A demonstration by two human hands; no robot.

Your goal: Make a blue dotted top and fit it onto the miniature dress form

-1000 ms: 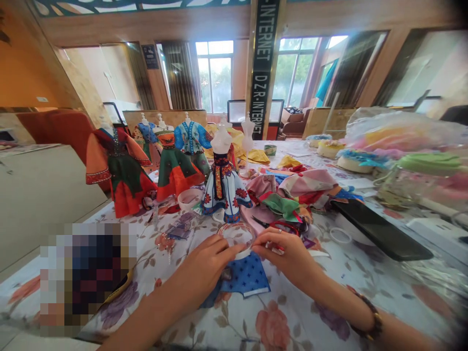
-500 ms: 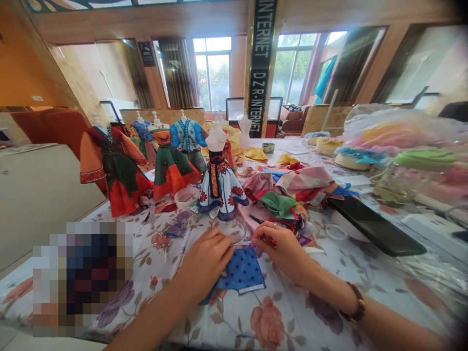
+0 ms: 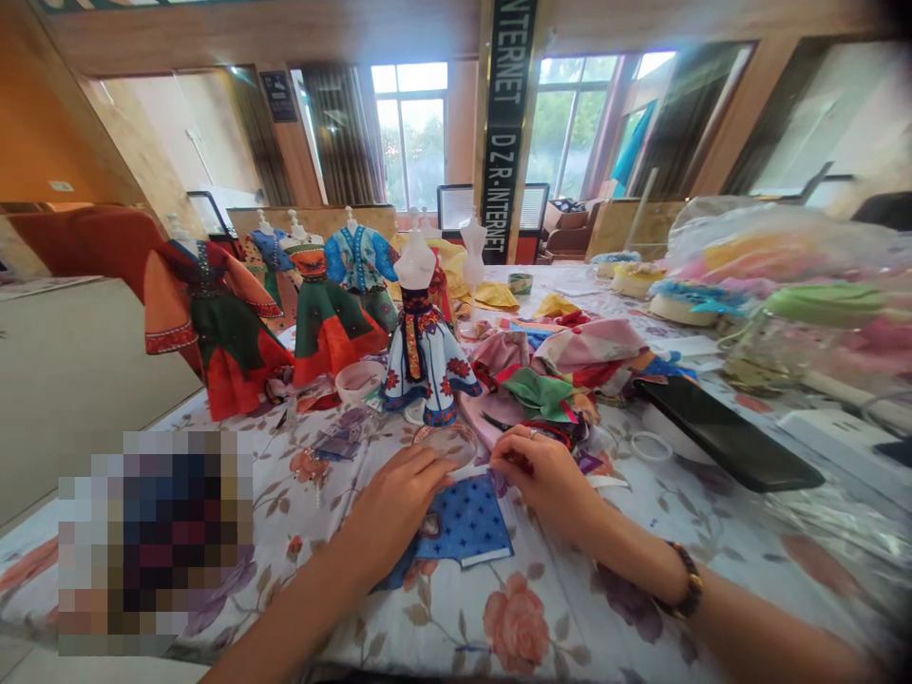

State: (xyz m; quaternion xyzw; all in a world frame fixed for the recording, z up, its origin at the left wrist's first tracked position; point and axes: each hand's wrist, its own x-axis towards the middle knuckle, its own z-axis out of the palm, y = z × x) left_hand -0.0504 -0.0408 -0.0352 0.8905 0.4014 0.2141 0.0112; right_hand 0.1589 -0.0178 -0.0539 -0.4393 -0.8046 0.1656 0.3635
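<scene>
Flowered tablecloth [image 3: 613,641]: is spreading beneath everything; from the blue cloth, 12 o'clock is pointing straight away from the person.
Beaded bracelet [image 3: 687,581]: is circling the right wrist, toward 4 o'clock.
Blue cross-patterned cloth [image 3: 470,527]: is lying flat on the tablecloth between the forearms; its visible long axis is running roughly from 8 to 2 o'clock, its white-edged side is facing about 5 o'clock, and the left hand is covering part of its left side.
Small shiny piece [image 3: 429,523]: is resting on the cloth's left part.
Left hand [image 3: 403,499]: is reaching in from 7 o'clock, palm down; its fingers are lying close together, the tips pointing toward 2 o'clock; whether they are pinching anything cannot be told.
Right hand [image 3: 545,475]: is coming from 4 o'clock, fingers curling, thumb and forefinger drawing together near the cloth's upper right corner; anything between them is too small to tell.
Red-handled scissors [image 3: 548,434]: are lying at 1 o'clock, just beyond the right hand.
Black smartphone [image 3: 727,432]: is slanting at 2 o'clock.
White-skirted dress form [image 3: 427,356]: is standing upright near 12 o'clock.
Green-and-red gown [image 3: 232,323]: is hanging on its form toward 10 o'clock.
</scene>
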